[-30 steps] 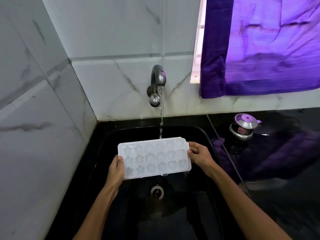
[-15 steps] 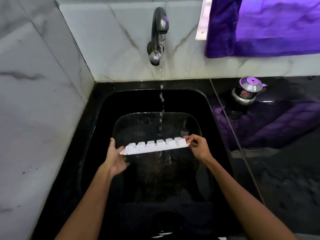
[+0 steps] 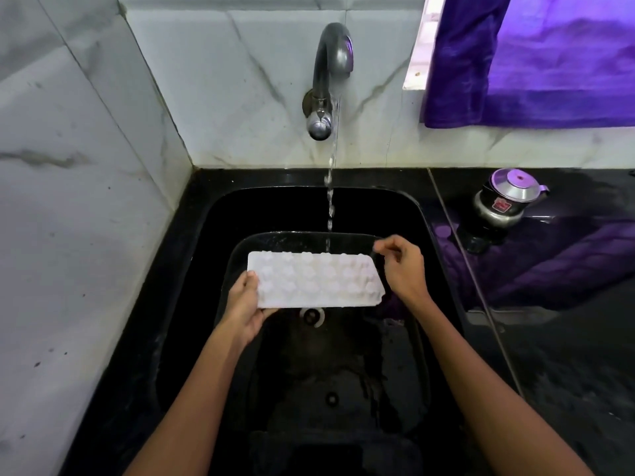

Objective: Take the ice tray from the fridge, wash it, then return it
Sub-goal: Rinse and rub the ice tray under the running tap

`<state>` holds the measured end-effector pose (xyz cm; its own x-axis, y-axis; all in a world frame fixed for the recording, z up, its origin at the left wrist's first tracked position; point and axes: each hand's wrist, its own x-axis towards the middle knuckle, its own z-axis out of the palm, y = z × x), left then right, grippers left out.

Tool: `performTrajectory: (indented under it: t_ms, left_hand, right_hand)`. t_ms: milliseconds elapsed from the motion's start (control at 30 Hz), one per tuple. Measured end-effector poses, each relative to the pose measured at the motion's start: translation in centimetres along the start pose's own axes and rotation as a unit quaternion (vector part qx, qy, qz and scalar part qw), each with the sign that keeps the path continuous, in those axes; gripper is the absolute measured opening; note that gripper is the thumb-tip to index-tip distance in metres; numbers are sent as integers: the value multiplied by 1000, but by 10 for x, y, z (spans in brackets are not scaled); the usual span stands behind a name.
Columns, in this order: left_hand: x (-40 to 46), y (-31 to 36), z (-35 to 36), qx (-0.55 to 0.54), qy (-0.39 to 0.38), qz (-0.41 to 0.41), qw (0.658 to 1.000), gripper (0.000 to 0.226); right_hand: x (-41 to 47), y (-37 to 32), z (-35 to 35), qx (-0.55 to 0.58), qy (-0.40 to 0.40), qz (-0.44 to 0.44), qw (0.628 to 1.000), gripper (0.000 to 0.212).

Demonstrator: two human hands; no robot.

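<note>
Gripping the white, stiff-looking plastic ice tray (image 3: 314, 280) by its short end over the black sink (image 3: 405, 207), the left hand (image 3: 244, 309) carries it alone. Right hand (image 3: 400, 266) hovers loosely curled beside the opposite end, holding nothing. Wet, light and probably slippery, it is best pinched at both end rims.

Two bare forearms in shot, no sleeves down to the frame edge; left hand (image 3: 245, 305) and right hand (image 3: 403, 267) bare too, ungloved, no rings or watch.
</note>
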<state>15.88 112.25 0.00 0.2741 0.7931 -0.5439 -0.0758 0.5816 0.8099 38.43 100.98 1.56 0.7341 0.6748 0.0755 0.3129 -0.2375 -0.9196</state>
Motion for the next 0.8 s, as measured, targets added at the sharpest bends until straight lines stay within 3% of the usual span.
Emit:
performTrajectory:
  t_ms: [100, 200, 400, 467, 633, 700, 800]
  left_hand:
    - [5, 13, 17, -26, -3, 24, 999, 26]
    - [8, 24, 31, -61, -1, 29, 998, 23]
    - [28, 40, 37, -53, 22, 60, 997, 31]
    - [32, 43, 34, -45, 30, 60, 997, 32]
    - [33, 42, 32, -46, 26, 58, 997, 30]
    - [31, 41, 36, -55, 15, 58, 997, 29]
    - [30, 41, 46, -59, -8, 60, 996, 28]
  right_hand:
    - [17, -30, 22, -97, -58, -45, 993, 27]
    - [20, -50, 46, -273, -150, -121, 943, 46]
    - [-6, -45, 68, -360, -248, -283, 853, 61]
    - [-3, -38, 60, -376, -240, -264, 855, 71]
    - [34, -33, 40, -429, -162, -119, 881, 95]
    - [42, -42, 43, -439, -163, -126, 875, 97]
    - [32, -59, 58, -426, -210, -210, 854, 86]
